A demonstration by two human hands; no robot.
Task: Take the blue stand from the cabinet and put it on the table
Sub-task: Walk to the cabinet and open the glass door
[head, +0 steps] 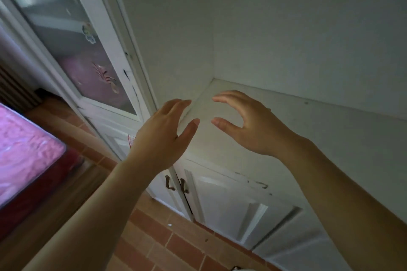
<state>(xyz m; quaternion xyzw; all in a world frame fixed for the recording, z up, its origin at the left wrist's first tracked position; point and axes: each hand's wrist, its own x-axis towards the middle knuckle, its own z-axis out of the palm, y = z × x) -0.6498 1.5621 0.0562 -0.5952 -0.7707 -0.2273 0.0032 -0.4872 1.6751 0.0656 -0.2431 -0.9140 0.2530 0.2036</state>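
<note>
A white cabinet fills the view, with an open niche whose shelf (308,121) shows bare white board. No blue stand is in sight. My left hand (163,136) hovers at the shelf's front left corner, fingers apart and empty. My right hand (248,121) reaches over the shelf a little to the right, fingers curved and spread, holding nothing. The two hands face each other with a gap between them.
A glass cabinet door (72,46) with stickers stands to the left. Below the shelf are white lower doors with two dark handles (176,185). A pink-covered bed (24,158) lies at the far left. The floor (167,246) is brown brick-pattern tile.
</note>
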